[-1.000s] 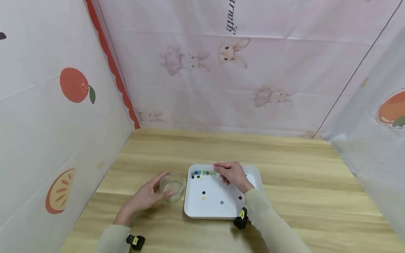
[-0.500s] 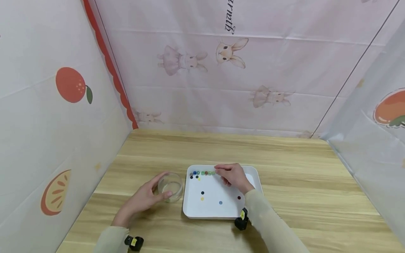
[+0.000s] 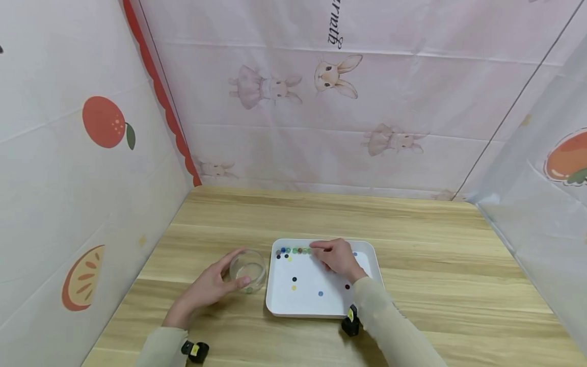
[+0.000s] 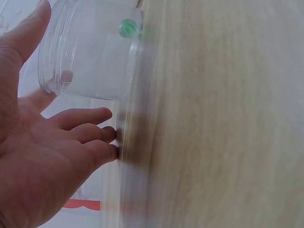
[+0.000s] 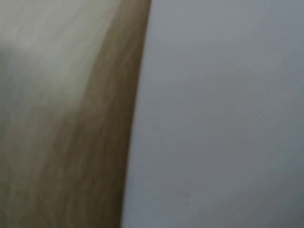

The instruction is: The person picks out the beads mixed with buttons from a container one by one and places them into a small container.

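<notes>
My left hand (image 3: 208,285) holds a clear jar (image 3: 248,261) between thumb and forefinger, left of the white tray (image 3: 293,307). In the left wrist view the other fingers are apart from the jar, and a green marble (image 4: 128,28) shows near its base. Inside the tray, a row of small marbles (image 3: 300,251) in green, blue and reddish brown runs along the far wall. The right hand (image 3: 339,259) reaches over the tray with a straight forefinger at the right end of this row. Its thumb is mostly hidden under the hand.
Loose round pieces lie in the tray: a black one (image 3: 294,279), a yellow one (image 3: 294,288), a blue one (image 3: 320,293) and a dark red one (image 3: 347,287). The wooden table (image 3: 435,265) is enclosed by printed cloth walls (image 3: 284,153). The right wrist view is blurred.
The right forefinger has come down from a raised pinch-like pose to the end of the marble row. The left hand and jar have stayed in place.
</notes>
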Demonstrator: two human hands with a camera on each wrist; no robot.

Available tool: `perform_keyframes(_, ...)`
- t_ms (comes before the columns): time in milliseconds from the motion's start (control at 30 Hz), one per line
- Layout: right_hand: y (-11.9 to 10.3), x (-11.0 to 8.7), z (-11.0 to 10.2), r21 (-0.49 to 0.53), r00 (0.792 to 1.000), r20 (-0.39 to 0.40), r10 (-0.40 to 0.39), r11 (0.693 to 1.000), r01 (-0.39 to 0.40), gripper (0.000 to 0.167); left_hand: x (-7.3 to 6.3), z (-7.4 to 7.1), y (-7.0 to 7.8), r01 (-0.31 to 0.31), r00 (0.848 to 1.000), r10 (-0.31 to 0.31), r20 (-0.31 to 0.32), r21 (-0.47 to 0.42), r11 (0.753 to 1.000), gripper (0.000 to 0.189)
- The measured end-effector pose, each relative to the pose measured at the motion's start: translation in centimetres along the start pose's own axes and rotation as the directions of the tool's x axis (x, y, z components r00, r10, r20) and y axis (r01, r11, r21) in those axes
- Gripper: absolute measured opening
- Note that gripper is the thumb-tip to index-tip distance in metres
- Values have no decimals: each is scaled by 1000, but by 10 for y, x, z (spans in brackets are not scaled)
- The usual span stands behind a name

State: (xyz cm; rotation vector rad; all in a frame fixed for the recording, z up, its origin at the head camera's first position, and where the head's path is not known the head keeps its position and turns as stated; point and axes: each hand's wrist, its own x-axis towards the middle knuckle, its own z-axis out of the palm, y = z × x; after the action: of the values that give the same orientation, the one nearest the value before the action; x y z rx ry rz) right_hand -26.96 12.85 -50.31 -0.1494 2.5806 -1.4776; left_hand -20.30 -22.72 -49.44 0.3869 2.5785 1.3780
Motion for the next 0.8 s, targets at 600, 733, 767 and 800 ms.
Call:
perform_keyframes(600, -3, 0, 2, -79, 1000, 0, -10, 997, 10, 22, 0, 1, -2, -9, 1000, 9, -9, 13, 1000, 84)
perform_keyframes(733, -2, 0, 3, -102, 1000, -10, -25, 995, 24, 20, 0, 1, -3, -18, 1000, 18, -9, 10, 1000, 83)
perform_keyframes(767, -2, 0, 4, -109, 1000, -13, -27, 994, 26, 19, 0, 2, -3, -15, 1000, 15, -9, 6, 1000, 83)
perform_keyframes(800, -1, 0, 4, -116, 1000, -14, -27, 993, 25, 19, 0, 2, -3, -12, 1000, 12, -8, 6, 1000, 84)
